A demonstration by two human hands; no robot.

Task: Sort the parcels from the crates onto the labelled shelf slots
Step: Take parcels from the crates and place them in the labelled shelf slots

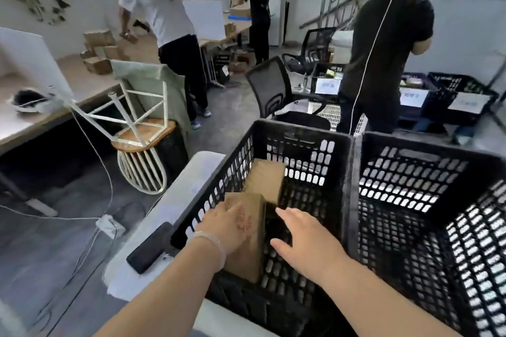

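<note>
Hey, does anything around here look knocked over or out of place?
Yes: left of the crates, a white-legged stool sits upside down and tilted on another stool, legs pointing up.

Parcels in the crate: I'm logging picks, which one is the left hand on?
The nearer parcel, with red writing, under the left hand; the farther parcel lies untouched behind it.
</note>
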